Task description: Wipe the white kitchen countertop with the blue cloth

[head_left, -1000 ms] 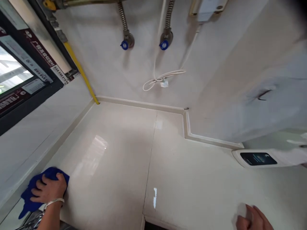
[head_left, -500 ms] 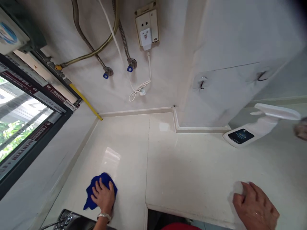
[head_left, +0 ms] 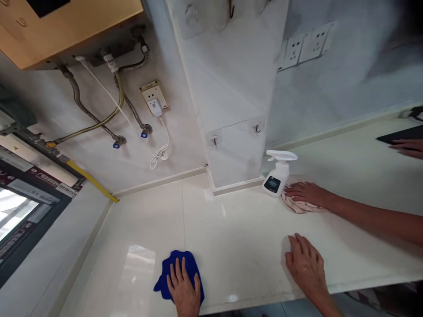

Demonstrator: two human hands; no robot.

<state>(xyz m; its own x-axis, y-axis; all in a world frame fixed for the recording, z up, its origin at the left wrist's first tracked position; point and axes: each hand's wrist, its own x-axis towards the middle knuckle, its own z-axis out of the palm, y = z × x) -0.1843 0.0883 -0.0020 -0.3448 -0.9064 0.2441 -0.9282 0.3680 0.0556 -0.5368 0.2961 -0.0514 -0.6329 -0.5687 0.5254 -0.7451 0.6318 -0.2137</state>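
Note:
My left hand (head_left: 183,288) lies flat on a blue cloth (head_left: 191,263), fingers spread, pressing it against the white countertop (head_left: 231,246). The crumpled cloth sticks out beyond the fingertips and on both sides. My right hand (head_left: 306,264) rests on the counter to the right, loosely bent, with nothing visible in it; its palm side is hidden. Beyond it, a white spray bottle (head_left: 276,176) with a dark label stands close to the wall pillar. Another person's hand (head_left: 306,193) presses a pale pinkish cloth (head_left: 297,206) beside the bottle.
At the far right, another hand (head_left: 410,147) is at a dark flat item (head_left: 399,135). A plug and coiled white cable (head_left: 160,155) hang on the wall below a water heater (head_left: 76,26). A yellow pipe (head_left: 92,180) meets the left corner. The counter's front edge runs below.
My view has turned right. My left hand and the blue cloth have moved right along the counter. The other person's arm and pale cloth have come into view by the bottle.

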